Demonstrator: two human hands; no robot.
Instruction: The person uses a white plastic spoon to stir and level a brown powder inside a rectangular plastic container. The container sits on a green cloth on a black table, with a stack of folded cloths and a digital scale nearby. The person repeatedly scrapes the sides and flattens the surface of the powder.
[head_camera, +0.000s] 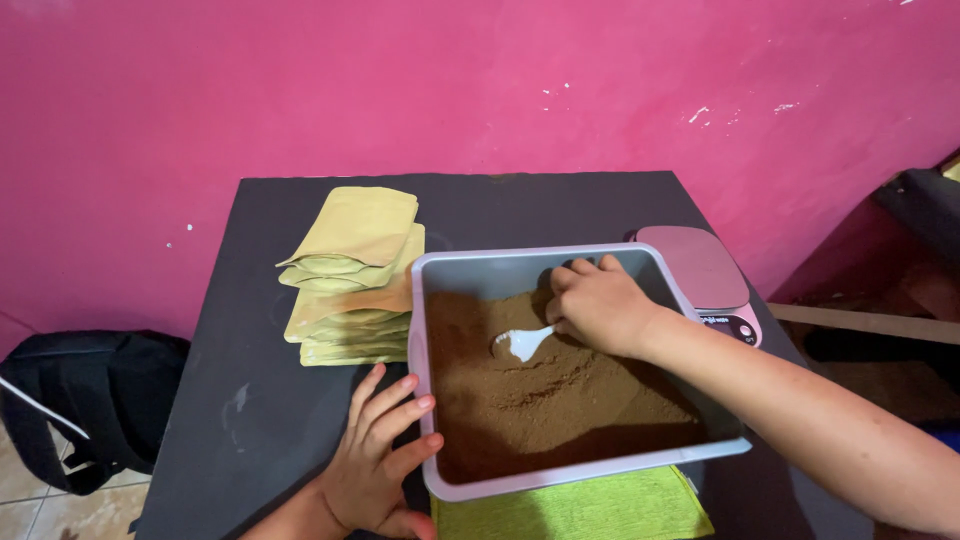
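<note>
A white spoon (523, 343) is gripped by the right hand (598, 303) in brown powder (540, 400) filling a grey tub (432, 262) near the table's (250, 400) front edge, the left hand (375, 455) laid open against the tub's left wall, tan pouches (352, 275) stacked unfilled beside it

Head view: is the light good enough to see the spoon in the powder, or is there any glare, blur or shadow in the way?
Head view: even, soft light, no glare; the white spoon stands out sharply against the brown powder. The right hand casts only a faint shadow in the tub. The left hand is crisp, with no motion blur. Slight wide-angle stretch at the edges.
</note>
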